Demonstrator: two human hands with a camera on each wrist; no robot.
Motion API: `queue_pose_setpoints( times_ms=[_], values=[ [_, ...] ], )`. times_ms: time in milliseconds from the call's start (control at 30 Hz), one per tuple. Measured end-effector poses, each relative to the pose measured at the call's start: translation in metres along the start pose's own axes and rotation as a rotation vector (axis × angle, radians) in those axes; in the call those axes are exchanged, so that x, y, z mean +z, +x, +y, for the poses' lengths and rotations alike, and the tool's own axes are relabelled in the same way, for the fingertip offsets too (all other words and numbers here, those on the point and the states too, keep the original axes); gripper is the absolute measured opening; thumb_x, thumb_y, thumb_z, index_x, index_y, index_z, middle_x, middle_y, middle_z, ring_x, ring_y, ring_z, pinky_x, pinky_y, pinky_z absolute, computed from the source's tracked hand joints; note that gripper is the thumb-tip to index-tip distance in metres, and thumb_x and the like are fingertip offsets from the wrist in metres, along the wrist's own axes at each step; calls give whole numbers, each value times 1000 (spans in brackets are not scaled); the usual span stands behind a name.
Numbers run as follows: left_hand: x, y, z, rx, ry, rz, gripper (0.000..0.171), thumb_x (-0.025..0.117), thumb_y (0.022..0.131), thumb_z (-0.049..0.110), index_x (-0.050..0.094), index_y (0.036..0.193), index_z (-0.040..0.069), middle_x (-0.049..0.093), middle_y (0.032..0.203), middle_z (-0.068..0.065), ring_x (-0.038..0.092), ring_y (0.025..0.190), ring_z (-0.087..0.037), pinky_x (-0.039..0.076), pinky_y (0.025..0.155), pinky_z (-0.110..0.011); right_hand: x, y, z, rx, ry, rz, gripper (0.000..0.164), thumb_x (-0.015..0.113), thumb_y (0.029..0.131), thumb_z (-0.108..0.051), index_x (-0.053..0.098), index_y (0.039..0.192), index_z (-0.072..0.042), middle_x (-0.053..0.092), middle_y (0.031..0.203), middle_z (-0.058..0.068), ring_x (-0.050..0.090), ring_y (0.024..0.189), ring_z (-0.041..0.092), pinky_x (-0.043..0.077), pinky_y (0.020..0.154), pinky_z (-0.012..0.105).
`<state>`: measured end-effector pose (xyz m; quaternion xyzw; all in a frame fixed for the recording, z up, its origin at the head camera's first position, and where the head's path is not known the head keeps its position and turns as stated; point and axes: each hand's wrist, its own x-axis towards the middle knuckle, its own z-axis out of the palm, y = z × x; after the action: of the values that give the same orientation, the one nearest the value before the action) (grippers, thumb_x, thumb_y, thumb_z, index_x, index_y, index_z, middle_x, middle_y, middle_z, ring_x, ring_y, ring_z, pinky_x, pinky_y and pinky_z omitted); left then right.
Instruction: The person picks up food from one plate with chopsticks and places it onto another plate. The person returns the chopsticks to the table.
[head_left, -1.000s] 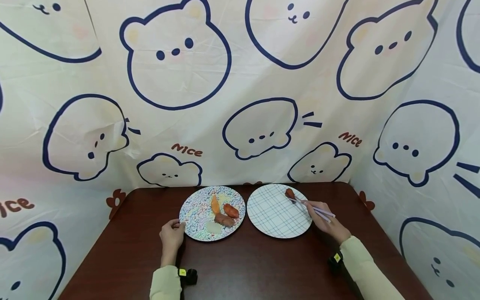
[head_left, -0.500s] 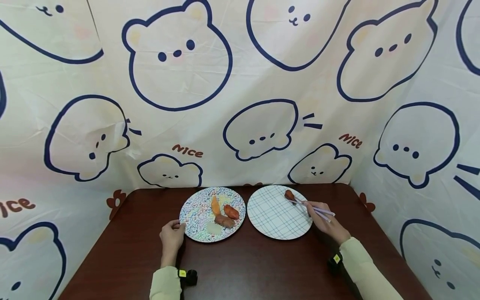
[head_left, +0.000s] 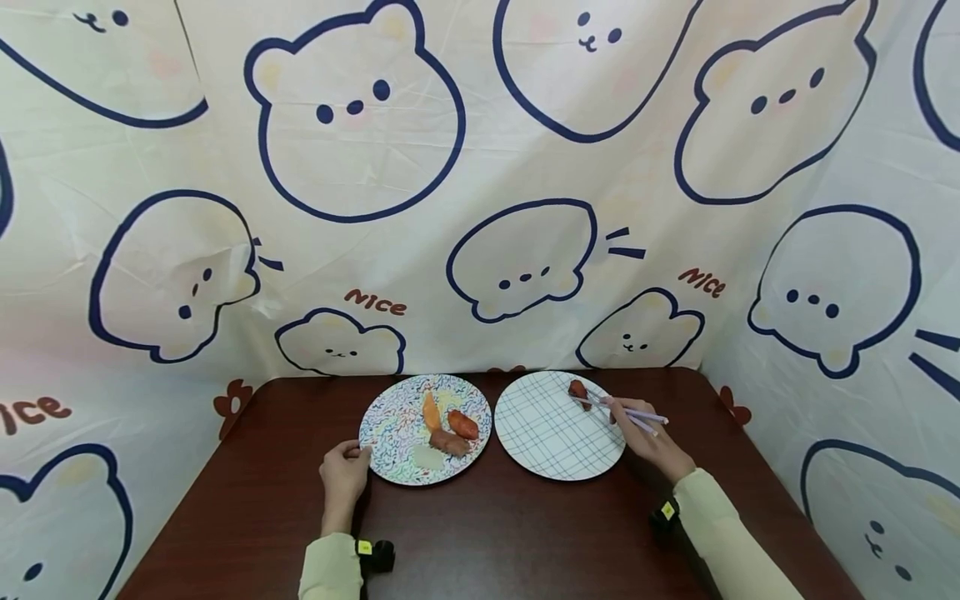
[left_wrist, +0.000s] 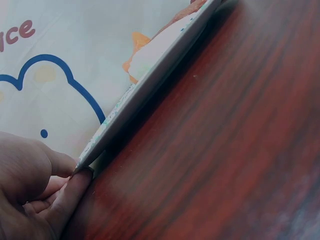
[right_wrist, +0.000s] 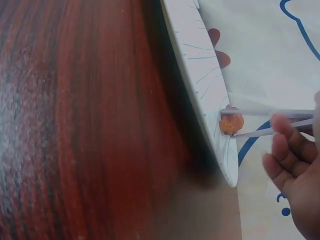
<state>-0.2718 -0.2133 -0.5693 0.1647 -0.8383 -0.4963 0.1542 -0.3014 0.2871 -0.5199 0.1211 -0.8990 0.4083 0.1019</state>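
My left hand (head_left: 345, 479) pinches the left rim of a colourful speckled plate (head_left: 386, 437), thumb and fingers meeting at its edge in the left wrist view. In my right hand (head_left: 654, 443) is a pair of pale lilac chopsticks (right_wrist: 270, 113). Their tips lie on either side of a reddish-brown piece of food (head_left: 577, 389), shaped like a small drumstick, at the upper right of a white plate with a blue-green grid (head_left: 551, 442). On the speckled plate are an orange strip (head_left: 431, 411), a reddish-orange piece (head_left: 462, 423), a brown piece (head_left: 448, 442) and a pale flat piece (head_left: 427, 456).
Both plates stand side by side near the back edge of a dark brown table (head_left: 480, 533). A cloth with bear drawings (head_left: 360, 167) hangs behind the table and on both sides. A black wrist camera (head_left: 381, 556) sits on the left wrist.
My right hand and wrist have shifted slightly left, and the rear ends of the chopsticks have risen a little. The left hand and both plates look the same.
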Motion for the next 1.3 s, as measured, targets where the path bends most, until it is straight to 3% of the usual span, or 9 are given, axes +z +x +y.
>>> queue_pose_setpoints(
  times_ms=[167,400,600,767,1033,1300],
  values=[
    [2,1,-2,0,3,4,32,58,91,22,61,113,-2,61,96,-19,59,80,-28,48,63,-39,3,1,2,-25,1,4,44,43,100,-31,64,74,-2,56,65,11,45,54,13,39,49,26],
    [1,1,-2,-1,3,8,33,58,91,21,61,114,-2,61,96,-19,59,80,-28,48,64,-40,8,6,5,-168,-34,-4,40,46,99,-30,65,79,0,56,67,5,47,57,9,42,52,24],
    [0,0,-1,-1,5,10,32,58,91,21,61,113,-2,61,95,-19,59,80,-28,48,64,-40,8,10,2,-243,-77,-43,31,48,98,-16,63,76,-1,48,62,-4,43,53,7,40,48,24],
    [0,-1,0,1,-1,11,32,58,91,21,61,112,-3,60,95,-19,58,79,-28,48,62,-38,7,11,2,-302,-126,-26,29,47,98,-13,64,76,-2,55,63,2,44,52,5,40,47,23],
    [0,0,1,0,5,17,33,59,91,22,61,112,-2,61,94,-18,58,78,-28,47,61,-37,6,8,4,-175,-79,-43,34,44,100,-22,67,85,-1,60,66,6,48,55,8,43,50,24],
    [0,0,0,2,6,11,32,58,91,21,61,113,-3,61,95,-19,59,80,-28,48,64,-39,5,5,6,-168,-95,-17,35,44,100,-22,68,83,-3,62,71,4,49,60,9,42,54,23]
  ],
)
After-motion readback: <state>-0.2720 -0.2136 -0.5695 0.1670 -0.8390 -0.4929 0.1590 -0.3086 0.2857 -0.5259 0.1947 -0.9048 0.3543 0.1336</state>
